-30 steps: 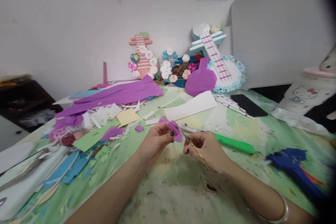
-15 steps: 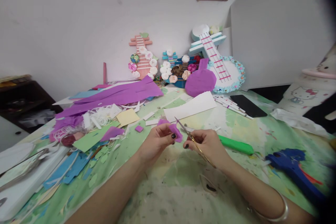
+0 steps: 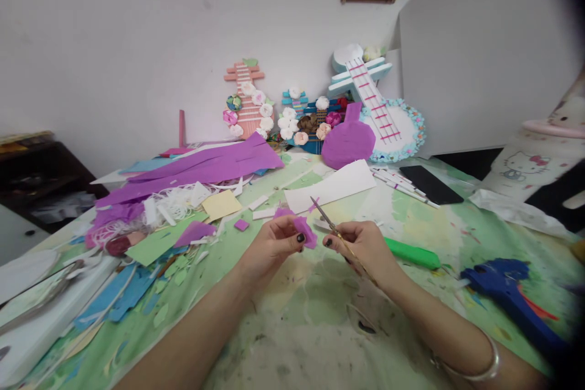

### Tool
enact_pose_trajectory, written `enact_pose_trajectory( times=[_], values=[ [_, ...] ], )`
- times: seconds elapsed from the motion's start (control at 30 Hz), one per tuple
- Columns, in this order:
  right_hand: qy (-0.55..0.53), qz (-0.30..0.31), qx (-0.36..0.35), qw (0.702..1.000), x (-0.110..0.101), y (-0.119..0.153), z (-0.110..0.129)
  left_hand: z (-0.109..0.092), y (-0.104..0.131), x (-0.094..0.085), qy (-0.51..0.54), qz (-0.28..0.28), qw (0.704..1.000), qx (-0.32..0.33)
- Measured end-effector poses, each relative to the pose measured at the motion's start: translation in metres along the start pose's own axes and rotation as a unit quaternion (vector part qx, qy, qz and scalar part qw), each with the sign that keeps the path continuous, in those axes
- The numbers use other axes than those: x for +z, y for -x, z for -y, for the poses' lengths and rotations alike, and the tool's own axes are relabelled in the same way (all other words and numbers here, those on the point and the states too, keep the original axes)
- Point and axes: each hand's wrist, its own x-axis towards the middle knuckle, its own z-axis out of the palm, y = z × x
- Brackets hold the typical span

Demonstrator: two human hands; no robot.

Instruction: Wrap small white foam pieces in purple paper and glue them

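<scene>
Between the thumb and fingers of my left hand (image 3: 276, 242) is a small piece of purple crepe paper (image 3: 307, 233), its edge ruffled. My right hand (image 3: 361, 245) grips a pair of gold-handled scissors (image 3: 329, 224), blades pointing up and to the left. The blades are just right of the purple paper, apart from it. A small purple scrap shows by the scissor tips. Behind both hands lies a curved strip of white paper (image 3: 338, 185). A green utility knife (image 3: 414, 252) rests beside my right hand.
Purple crepe sheets (image 3: 214, 164) and paper scraps cover the left side. Decorated paper guitars (image 3: 250, 100) lean on the wall. A blue glue gun (image 3: 503, 286), a black phone (image 3: 431, 184) and a white cup (image 3: 521, 161) stand or lie right.
The scissors have shifted slightly right, away from the purple paper, with my right hand. A small purple scrap now shows by their tips. My left hand stays almost still.
</scene>
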Motion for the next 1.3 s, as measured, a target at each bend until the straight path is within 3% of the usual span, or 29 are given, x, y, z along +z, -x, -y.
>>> enact_pose_trajectory(
  times=[0.17, 0.3, 0.47, 0.53, 0.57, 0.63, 0.7, 0.8, 0.9, 1.0, 1.3],
  values=[
    [0.065, -0.078, -0.032, 0.994, -0.004, -0.005, -0.006, 0.001, -0.001, -0.001, -0.029, 0.023, 0.999, 0.021],
    [0.212, -0.141, -0.055, 0.965, -0.014, -0.006, -0.004, 0.002, -0.002, 0.0, -0.111, -0.005, 0.991, 0.072],
    [0.414, -0.19, -0.032, 0.889, -0.037, -0.013, -0.009, -0.001, 0.001, 0.003, -0.288, -0.066, 0.939, 0.177],
    [0.422, -0.198, -0.027, 0.884, -0.043, -0.016, -0.01, -0.001, 0.001, 0.004, -0.328, -0.077, 0.919, 0.204],
    [0.396, -0.192, -0.04, 0.897, -0.045, -0.016, -0.01, -0.001, 0.001, 0.004, -0.334, -0.08, 0.916, 0.208],
    [0.283, -0.14, -0.082, 0.945, -0.044, -0.012, -0.005, 0.0, 0.001, 0.003, -0.325, -0.084, 0.919, 0.205],
    [0.135, -0.032, -0.109, 0.984, -0.038, -0.005, 0.002, 0.002, 0.001, 0.003, -0.3, -0.083, 0.931, 0.193],
    [-0.014, 0.125, -0.105, 0.986, -0.024, 0.004, 0.01, 0.002, 0.002, 0.003, -0.244, -0.069, 0.953, 0.165],
    [-0.075, 0.2, -0.079, 0.974, -0.014, 0.007, 0.008, 0.0, 0.002, 0.004, -0.199, -0.064, 0.968, 0.139],
    [-0.109, 0.223, -0.049, 0.967, -0.011, 0.006, 0.003, 0.0, 0.001, 0.005, -0.181, -0.074, 0.973, 0.118],
    [-0.081, 0.204, -0.063, 0.974, -0.013, 0.01, 0.008, 0.002, 0.0, 0.005, -0.169, -0.082, 0.976, 0.113]
  ],
)
